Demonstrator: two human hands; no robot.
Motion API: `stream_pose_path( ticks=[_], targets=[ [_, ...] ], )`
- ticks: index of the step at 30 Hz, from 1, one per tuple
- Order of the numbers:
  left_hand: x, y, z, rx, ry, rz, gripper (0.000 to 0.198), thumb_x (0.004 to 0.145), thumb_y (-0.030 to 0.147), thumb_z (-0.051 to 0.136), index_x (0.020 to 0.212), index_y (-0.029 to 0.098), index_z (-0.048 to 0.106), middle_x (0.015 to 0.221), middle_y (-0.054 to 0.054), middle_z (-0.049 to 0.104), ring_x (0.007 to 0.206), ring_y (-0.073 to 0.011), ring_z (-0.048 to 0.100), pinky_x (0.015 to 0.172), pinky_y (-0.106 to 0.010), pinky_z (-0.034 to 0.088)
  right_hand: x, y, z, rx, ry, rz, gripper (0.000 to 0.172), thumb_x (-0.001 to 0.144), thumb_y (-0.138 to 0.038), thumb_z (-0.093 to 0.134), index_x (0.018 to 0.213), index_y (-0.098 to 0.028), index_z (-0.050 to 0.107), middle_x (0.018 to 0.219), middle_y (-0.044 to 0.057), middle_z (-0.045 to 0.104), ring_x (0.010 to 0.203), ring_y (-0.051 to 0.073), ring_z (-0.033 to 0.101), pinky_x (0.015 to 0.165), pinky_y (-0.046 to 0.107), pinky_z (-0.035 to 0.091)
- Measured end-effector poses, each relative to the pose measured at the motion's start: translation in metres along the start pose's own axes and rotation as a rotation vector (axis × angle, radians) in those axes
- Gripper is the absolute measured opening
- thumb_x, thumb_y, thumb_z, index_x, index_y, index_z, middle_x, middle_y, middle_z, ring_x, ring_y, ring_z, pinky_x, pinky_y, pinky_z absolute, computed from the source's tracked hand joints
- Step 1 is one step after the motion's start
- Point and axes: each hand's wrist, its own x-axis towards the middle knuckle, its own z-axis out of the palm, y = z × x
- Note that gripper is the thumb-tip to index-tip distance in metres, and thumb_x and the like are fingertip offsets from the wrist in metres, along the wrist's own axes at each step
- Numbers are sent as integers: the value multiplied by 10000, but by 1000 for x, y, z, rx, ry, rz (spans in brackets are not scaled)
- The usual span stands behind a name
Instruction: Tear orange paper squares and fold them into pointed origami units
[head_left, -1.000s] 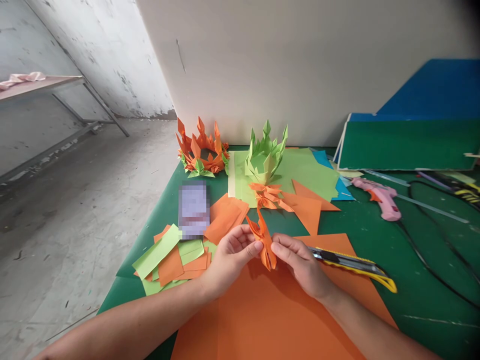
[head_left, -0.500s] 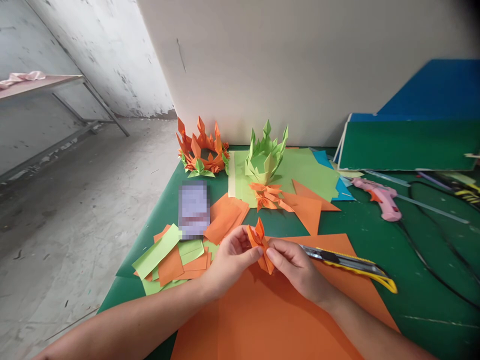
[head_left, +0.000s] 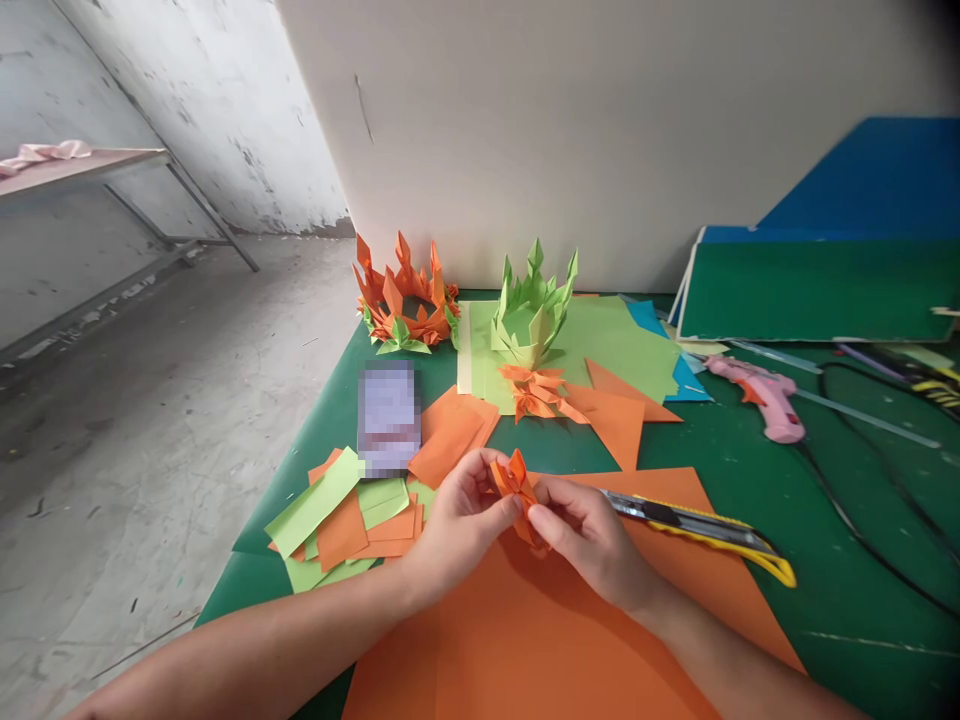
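Between my hands is a small folded orange paper piece [head_left: 517, 474] with a pointed tip standing up. My left hand [head_left: 466, 512] is closed on its left side, thumb across the front. From the right, my right hand [head_left: 589, 535] pinches its lower part, which the fingers partly hide. Beneath both hands lies a large orange paper sheet [head_left: 540, 640]. A yellow-handled utility knife [head_left: 697, 530] rests on that sheet, just right of my right hand. Just beyond the hands, several similar folded orange pieces [head_left: 536, 390] are heaped on green paper.
An orange paper crown [head_left: 401, 300] and a green paper crown [head_left: 531, 310] stand at the back. Cut orange and green paper pieces [head_left: 345, 525] lie at left, below a blurred rectangular object [head_left: 388, 415]. A pink glue gun [head_left: 765, 395] with a black cord lies at right.
My right thumb and fingers have shifted slightly on the folded paper, and its lower end now shows less. The tip sits a little lower. Everything else stays in place.
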Motion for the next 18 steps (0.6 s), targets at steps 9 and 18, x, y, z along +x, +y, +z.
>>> stream_pose_path(
  ticks=[9,18],
  targets=[
    [4,-1,-2,-20,92,-12,276,783,298,756,952,197,563,887,4,590,817,-123,580,731,-237,509,-3,4,-1,102,66,-50,139,935,-316,585,1034,-264,503,876,-19,533,784,125,527,671,234,449],
    [4,-4,-5,-130,-73,-252,382,816,284,746,1142,178,577,916,-27,655,738,-92,585,731,-236,474,1,0,-2,334,56,-25,116,949,-355,570,1029,-274,544,1127,15,626,877,135,651,797,276,535]
  ],
)
